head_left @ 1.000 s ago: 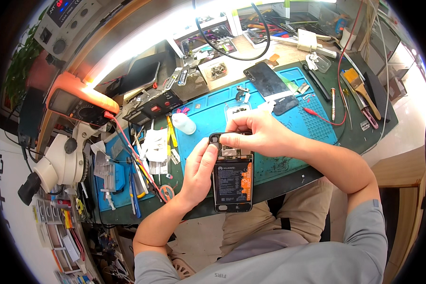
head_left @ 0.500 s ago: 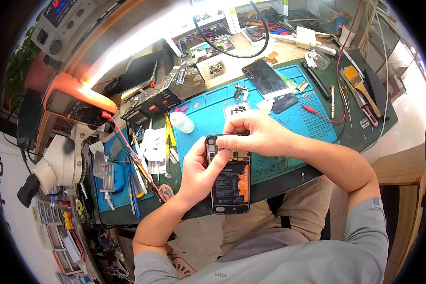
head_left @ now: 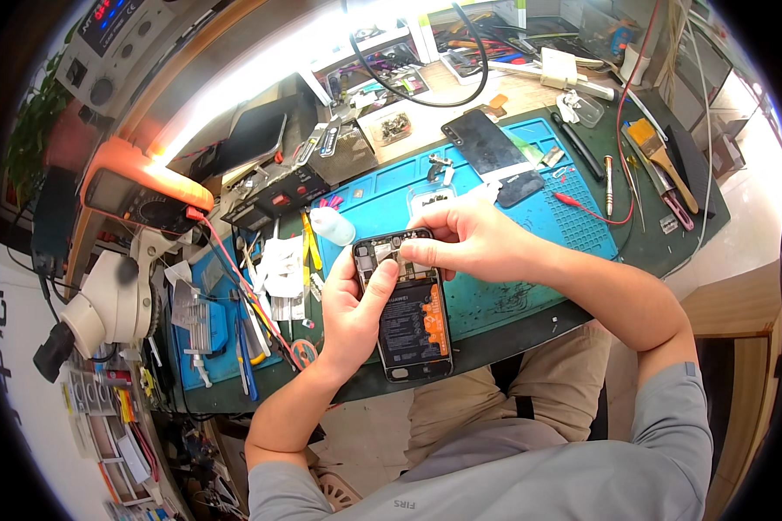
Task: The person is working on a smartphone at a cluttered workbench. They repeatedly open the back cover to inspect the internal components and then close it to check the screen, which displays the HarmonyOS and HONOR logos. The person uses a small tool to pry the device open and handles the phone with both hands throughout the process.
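Note:
An opened smartphone (head_left: pixel 406 369) is held upright in front of me over the bench's front edge. Its black battery (head_left: pixel 406 326) with an orange strip fills the lower part, and bare boards and metal covers show at the top. My left hand (head_left: pixel 354 304) wraps the phone's left side, thumb pressed on the upper inside. At the top right corner, my right hand (head_left: pixel 469 239) grips the phone, thumb over the boards and fingers behind the edge. Whether something small lies under either thumb is hidden. Beyond the hands, a removed phone back cover (head_left: pixel 482 141) lies on the blue repair mat (head_left: pixel 378 200).
To the left stand a white bottle (head_left: pixel 332 226), an orange multimeter (head_left: pixel 143 187) and a white microscope arm (head_left: pixel 104 295). A small clear parts box (head_left: pixel 430 201) sits behind my hands. Rightward lie a red probe lead (head_left: pixel 569 201), a screwdriver (head_left: pixel 609 187) and a brush (head_left: pixel 660 156).
The phone has shifted a little left and up and tilted slightly. My right thumb has moved toward the phone's right edge, uncovering more of the upper boards.

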The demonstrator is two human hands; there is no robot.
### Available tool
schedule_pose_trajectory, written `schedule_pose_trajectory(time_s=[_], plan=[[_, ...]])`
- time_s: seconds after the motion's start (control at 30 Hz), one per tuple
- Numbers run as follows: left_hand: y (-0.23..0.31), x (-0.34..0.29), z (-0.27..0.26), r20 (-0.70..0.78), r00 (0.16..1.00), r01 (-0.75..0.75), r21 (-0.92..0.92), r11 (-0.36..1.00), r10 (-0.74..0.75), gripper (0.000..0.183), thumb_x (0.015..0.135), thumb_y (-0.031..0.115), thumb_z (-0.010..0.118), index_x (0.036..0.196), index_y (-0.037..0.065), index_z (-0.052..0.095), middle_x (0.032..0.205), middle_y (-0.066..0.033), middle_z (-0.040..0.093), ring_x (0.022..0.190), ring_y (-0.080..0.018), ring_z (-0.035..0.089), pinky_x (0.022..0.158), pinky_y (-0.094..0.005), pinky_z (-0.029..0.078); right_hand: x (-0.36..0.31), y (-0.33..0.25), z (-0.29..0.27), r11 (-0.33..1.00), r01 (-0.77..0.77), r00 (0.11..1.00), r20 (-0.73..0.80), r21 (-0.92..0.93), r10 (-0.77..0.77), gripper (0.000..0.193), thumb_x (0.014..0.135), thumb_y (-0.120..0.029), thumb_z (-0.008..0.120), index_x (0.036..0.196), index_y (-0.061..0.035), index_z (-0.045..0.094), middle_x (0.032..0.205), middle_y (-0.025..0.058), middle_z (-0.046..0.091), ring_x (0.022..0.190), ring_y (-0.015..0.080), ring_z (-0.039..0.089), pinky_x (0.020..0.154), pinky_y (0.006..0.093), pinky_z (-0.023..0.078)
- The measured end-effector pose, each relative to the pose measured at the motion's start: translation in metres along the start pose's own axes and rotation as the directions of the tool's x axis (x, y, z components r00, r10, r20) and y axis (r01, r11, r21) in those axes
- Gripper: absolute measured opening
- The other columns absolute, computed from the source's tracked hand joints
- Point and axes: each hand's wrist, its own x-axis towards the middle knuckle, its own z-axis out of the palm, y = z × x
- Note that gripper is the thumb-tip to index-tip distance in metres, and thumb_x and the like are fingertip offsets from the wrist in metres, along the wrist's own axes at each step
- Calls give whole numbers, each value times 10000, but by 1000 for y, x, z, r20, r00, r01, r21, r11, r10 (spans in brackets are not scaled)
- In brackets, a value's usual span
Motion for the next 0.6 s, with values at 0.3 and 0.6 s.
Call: schedule_pose_trajectory(time_s=[0.3, 0.6], plan=[[1, 1, 8, -32, 978, -197, 190, 962, 207, 658, 991, 202, 651, 1496, -7, 285, 1259, -124, 584, 1096, -174, 611, 929, -285, 500, 2, 0, -3, 996, 37, 986, -167, 80, -23, 249, 968, -226, 669, 962, 22, 690, 747, 31, 668, 641, 75, 610, 568, 252, 506], [9, -1, 7, 343, 890, -421, 870, 256, 299, 981, 791, 494, 809, 1520, 15, 360, 1475, -333, 336, 1347, -492, 406, 1085, -518, 389, 0, -3, 0, 993, 93, 940, -336, 68, -65, 229, 966, -209, 663, 970, 19, 689, 793, 28, 699, 673, 57, 620, 586, 243, 513]])
